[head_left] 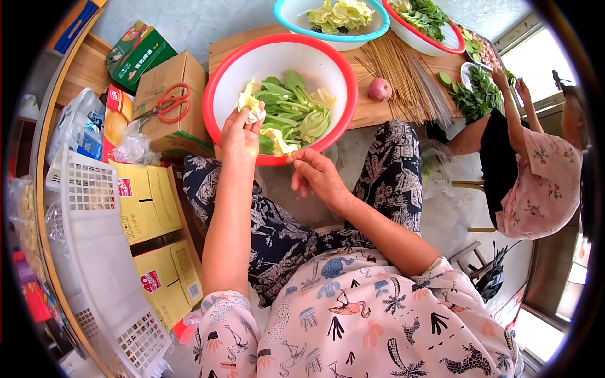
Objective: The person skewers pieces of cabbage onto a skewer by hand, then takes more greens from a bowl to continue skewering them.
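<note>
My left hand [242, 133] is closed on a pale yellow-green leaf [251, 106] above the left side of a white basin with a red rim [343, 101]. At the basin's near edge, the thumb and forefinger of my right hand [320, 179] pinch the end of a yellow leaf [276, 142], whose other end reaches over the basin. Green leafy vegetables [287, 104] with pale stalks lie inside. Part of the rim is hidden behind my left hand.
On the wooden table [368, 110] are a red onion [379, 89], thin sticks [403, 75] and more basins of greens. Orange-handled scissors [170, 104] rest on a cardboard box [179, 75] at left. Another person [535, 164] sits at right by leafy herbs [478, 94].
</note>
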A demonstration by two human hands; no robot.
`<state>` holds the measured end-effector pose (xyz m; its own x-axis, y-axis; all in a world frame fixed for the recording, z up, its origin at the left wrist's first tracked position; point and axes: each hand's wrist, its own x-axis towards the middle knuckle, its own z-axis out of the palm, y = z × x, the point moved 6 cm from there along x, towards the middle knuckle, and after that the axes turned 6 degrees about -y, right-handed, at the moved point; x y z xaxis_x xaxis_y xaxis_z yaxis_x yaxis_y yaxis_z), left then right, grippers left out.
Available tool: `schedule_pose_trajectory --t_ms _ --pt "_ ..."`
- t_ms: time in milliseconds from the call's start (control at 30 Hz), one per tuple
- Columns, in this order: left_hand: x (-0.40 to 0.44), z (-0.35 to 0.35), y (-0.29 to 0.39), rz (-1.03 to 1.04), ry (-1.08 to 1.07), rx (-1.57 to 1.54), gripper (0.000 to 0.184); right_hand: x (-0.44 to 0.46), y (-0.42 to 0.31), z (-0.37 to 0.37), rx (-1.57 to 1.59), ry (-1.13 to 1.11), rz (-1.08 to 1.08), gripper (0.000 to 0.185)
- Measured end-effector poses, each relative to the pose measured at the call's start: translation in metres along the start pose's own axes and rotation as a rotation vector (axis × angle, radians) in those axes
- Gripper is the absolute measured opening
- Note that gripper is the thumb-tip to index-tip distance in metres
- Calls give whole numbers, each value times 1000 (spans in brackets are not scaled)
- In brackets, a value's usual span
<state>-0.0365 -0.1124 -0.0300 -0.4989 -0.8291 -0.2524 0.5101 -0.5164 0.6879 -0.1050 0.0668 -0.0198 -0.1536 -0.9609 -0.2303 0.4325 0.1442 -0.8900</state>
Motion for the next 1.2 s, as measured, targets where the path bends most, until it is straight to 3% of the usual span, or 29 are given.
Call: schedule_pose_trajectory --t_ms 500,833,1067,1200 --pt "-8 -5 1 -19 120 79 17 3 5 0 18 29 46 14" --pt "-14 6 -7 -39 29 137 24 9 -1 -1 46 58 45 13" --pt "-12 7 -5 -75 82 117 22 8 -4 -1 18 38 56 14" --pt "-9 9 -1 56 65 120 20 5 -5 2 3 15 53 15"
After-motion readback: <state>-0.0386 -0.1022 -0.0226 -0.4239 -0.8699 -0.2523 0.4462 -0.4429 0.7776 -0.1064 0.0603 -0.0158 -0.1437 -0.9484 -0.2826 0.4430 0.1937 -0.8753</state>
